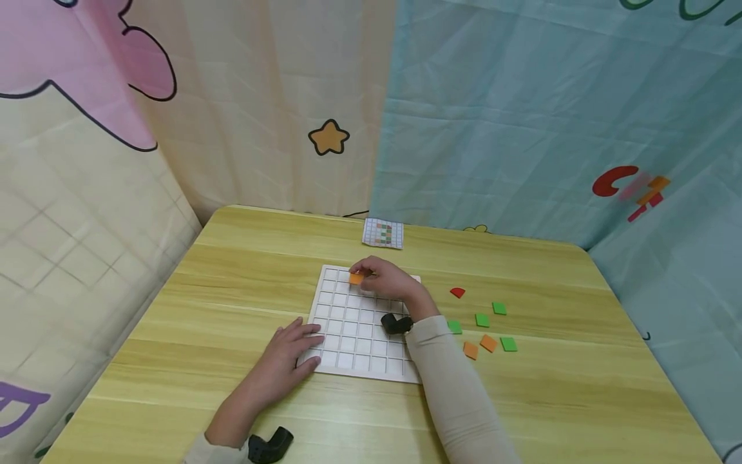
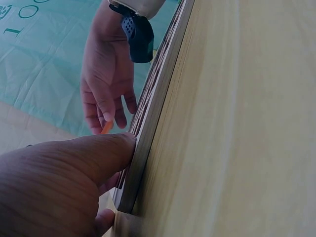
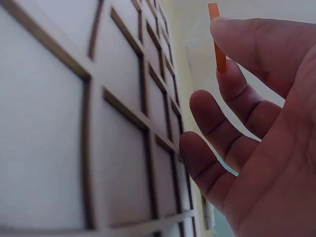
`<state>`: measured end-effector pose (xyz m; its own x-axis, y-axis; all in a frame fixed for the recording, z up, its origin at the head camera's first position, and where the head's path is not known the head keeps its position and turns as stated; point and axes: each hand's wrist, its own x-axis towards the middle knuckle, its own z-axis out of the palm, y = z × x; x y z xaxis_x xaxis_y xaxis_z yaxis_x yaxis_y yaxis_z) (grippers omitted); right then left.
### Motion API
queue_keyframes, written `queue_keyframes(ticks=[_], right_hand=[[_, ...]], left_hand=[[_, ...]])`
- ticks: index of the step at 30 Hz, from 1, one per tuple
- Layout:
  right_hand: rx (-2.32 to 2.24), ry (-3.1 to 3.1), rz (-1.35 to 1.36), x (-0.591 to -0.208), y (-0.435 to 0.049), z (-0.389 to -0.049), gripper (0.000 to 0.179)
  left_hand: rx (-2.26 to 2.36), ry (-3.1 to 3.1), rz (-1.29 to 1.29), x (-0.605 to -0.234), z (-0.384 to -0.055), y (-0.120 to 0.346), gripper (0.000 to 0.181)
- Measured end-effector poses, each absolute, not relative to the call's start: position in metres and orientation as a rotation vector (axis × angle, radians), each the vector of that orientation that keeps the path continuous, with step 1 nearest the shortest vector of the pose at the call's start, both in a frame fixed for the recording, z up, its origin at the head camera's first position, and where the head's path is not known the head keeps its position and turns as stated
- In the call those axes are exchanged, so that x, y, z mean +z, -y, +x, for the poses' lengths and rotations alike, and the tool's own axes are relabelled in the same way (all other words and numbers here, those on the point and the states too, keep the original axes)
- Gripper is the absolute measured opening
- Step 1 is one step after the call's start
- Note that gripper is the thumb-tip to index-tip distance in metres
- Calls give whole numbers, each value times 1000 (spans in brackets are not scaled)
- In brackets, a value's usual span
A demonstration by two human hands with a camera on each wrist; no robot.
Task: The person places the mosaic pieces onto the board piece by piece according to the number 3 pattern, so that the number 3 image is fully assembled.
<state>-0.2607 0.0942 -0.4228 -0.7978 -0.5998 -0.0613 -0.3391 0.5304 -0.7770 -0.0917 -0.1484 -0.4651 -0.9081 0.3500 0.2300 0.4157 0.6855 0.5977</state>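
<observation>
A white grid board [image 1: 348, 345] with square recesses lies on the table. Over its far edge, my right hand [image 1: 385, 278] pinches an orange square tile [image 1: 356, 279] between thumb and forefinger. In the right wrist view the tile [image 3: 220, 42] is seen edge-on, held apart from the board, and the other fingers are loosely bent. My left hand [image 1: 286, 354] rests at the board's near left edge with its fingers spread. The left wrist view shows that thumb [image 2: 116, 148] lying on the board's rim [image 2: 148, 128].
Right of the board lie several green tiles [image 1: 482, 320], two orange tiles [image 1: 488, 343] and a red wedge-shaped piece [image 1: 457, 292]. A small card with a coloured grid pattern [image 1: 382, 233] lies beyond the board. Curtains [image 1: 493, 129] hang behind the wooden table [image 1: 261, 258].
</observation>
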Motion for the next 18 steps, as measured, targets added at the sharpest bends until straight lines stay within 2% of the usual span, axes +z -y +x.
queue_keyframes(ticks=[18], right_hand=[[-1022,-2480,-736,-436,-90,-263,27]], left_hand=[[-1042,2816,-617,-465,-91,148,35]])
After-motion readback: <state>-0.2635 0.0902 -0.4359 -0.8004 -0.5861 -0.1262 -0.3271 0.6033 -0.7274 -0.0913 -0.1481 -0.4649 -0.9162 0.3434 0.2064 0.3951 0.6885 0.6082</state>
